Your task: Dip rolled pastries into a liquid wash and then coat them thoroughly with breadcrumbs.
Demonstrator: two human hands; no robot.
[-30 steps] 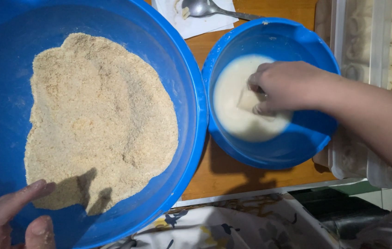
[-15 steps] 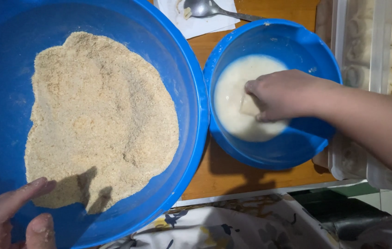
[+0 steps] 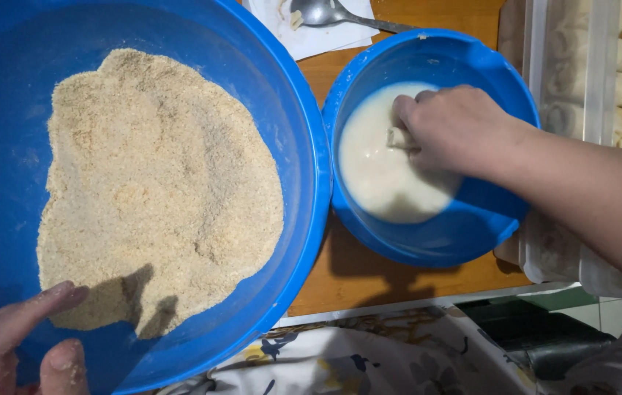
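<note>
My right hand (image 3: 457,128) reaches into a small blue bowl (image 3: 472,234) of white batter (image 3: 377,168), fingers closed on a pale roll (image 3: 397,137) that is partly dipped in the liquid. A large blue basin (image 3: 304,146) on the left holds a wide heap of tan breadcrumbs (image 3: 157,190). My left hand (image 3: 22,351) rests on the basin's near rim at the bottom left, fingers apart and dusted with crumbs, holding nothing.
A metal spoon (image 3: 326,13) lies on a white paper napkin (image 3: 304,40) at the back. A clear plastic container (image 3: 589,80) with several pale rolls stands at the right. Bowls sit on a wooden table (image 3: 369,278); patterned cloth (image 3: 355,358) lies below its edge.
My right hand has turned slightly in the batter with the roll, staying in the small bowl. My left hand stays on the basin rim.
</note>
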